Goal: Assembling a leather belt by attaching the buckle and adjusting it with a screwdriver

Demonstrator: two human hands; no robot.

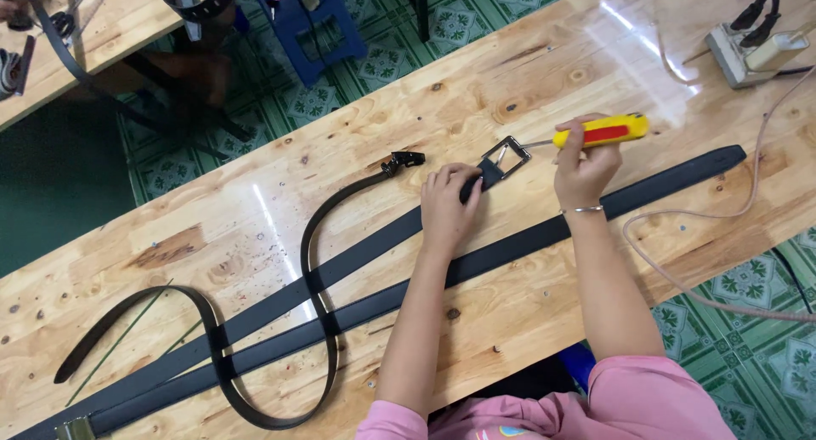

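Observation:
My left hand [448,205] presses down on the end of a black belt [357,257], right beside its silver rectangular buckle [507,158]. My right hand [583,166] grips a yellow and red screwdriver [600,131], whose metal tip touches the buckle's right side. A second long black belt [663,185] lies parallel, passing under my right wrist. A thin dark belt [316,236] with a small black clasp [402,160] curves across both belts.
A power strip [752,53] with plugs sits at the far right of the wooden table [544,74], and a pale cable [688,215] loops off the table's near edge. Another wooden table [102,23] stands at top left. Green patterned floor tiles show between them.

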